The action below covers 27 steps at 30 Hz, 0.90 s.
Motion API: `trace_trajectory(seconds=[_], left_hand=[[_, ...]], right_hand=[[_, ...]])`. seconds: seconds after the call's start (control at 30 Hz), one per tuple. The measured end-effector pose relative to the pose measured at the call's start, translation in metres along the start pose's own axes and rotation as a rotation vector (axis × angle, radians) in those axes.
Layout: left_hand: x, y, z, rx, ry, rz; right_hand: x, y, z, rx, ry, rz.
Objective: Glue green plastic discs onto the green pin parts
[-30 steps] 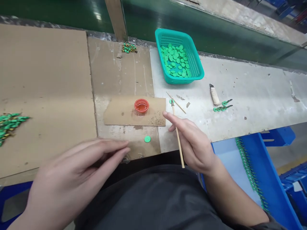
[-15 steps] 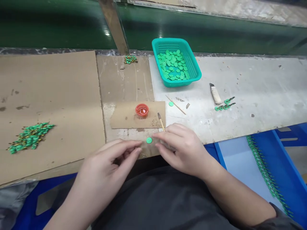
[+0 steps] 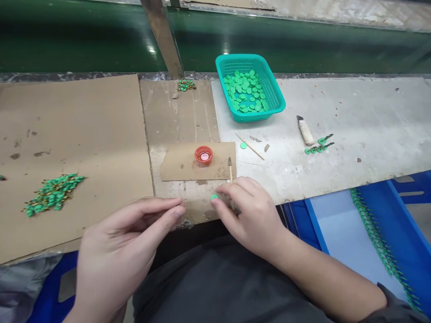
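Observation:
My right hand [image 3: 251,206] is closed around a thin brush [image 3: 230,169], whose dark tip points away from me. A green button-like disc [image 3: 213,196] lies at its thumb and index fingertips; whether they grip it or only touch it, I cannot tell. To the left, my left hand [image 3: 134,233] is closed, thumb and index finger pressed together; anything between them is hidden. Beyond my hands, a small red cup [image 3: 204,156] with shiny liquid stands on a cardboard piece [image 3: 175,168].
A teal basket [image 3: 251,117] holds many green discs. Green-and-gold pieces form a pile [image 3: 54,195] on the left cardboard. Rightward lie a thin stick [image 3: 251,147], a wrapped blade [image 3: 305,131] and dark-stemmed green pieces [image 3: 318,148]. A blue bin [image 3: 404,233] sits low at right.
My left hand has moved left, away from the green disc. My right thumb and index finger have closed in on the disc, and the brush stands more upright.

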<state>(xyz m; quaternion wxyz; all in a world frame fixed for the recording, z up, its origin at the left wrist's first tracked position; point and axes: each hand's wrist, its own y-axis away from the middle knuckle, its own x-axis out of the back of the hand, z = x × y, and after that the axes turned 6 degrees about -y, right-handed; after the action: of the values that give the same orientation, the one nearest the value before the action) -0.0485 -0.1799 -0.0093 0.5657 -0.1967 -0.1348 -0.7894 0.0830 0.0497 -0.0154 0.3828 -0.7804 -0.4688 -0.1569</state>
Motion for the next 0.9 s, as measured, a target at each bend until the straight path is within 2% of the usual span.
trace_trajectory(seconds=[0.13, 0.33, 0.47, 0.57, 0.7, 0.9], left_hand=[[-0.012, -0.007, 0.010, 0.074, 0.080, -0.177], [-0.030, -0.017, 0.025, 0.073, 0.083, -0.248], [-0.036, -0.017, 0.026, 0.069, 0.056, -0.257], [-0.038, -0.013, 0.023, -0.010, -0.008, -0.245], [-0.041, -0.012, 0.023, -0.110, -0.035, -0.199], [-0.044, -0.014, 0.029, -0.130, -0.006, -0.171]], right_hand=[[0.023, -0.001, 0.010, -0.019, -0.199, 0.024], [0.032, -0.001, 0.023, -0.082, -0.456, 0.156], [0.032, -0.004, 0.027, 0.021, -0.382, 0.133], [0.030, -0.002, 0.032, 0.091, -0.325, 0.148], [0.024, 0.003, 0.036, 0.049, -0.332, 0.169], [0.022, 0.005, 0.037, -0.001, -0.361, 0.171]])
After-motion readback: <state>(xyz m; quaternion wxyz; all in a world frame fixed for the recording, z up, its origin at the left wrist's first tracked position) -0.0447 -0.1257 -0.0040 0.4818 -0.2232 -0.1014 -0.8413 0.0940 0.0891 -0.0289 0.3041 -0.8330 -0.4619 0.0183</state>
